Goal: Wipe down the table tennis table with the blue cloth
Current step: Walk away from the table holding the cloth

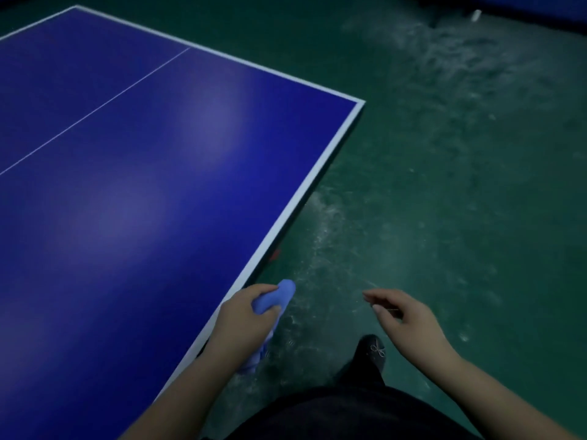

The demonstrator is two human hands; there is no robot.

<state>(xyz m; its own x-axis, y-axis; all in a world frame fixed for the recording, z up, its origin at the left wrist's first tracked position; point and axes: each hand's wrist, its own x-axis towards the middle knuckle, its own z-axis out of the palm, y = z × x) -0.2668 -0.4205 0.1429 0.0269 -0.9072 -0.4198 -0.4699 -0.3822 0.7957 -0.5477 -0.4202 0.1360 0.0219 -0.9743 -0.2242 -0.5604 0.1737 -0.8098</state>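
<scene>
Blue cloth — bunched in left hand fingers; right hand loosely curled, empty.

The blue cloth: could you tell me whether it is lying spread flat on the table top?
No, the left hand grips the blue cloth bunched beside the white edge of the table, not spread on it.

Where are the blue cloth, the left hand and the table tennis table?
blue cloth [281, 293]: head view, bunched end sticking out of the fist
left hand [244, 319]: head view, back of the hand
table tennis table [143, 192]: head view, bare blue top
</scene>
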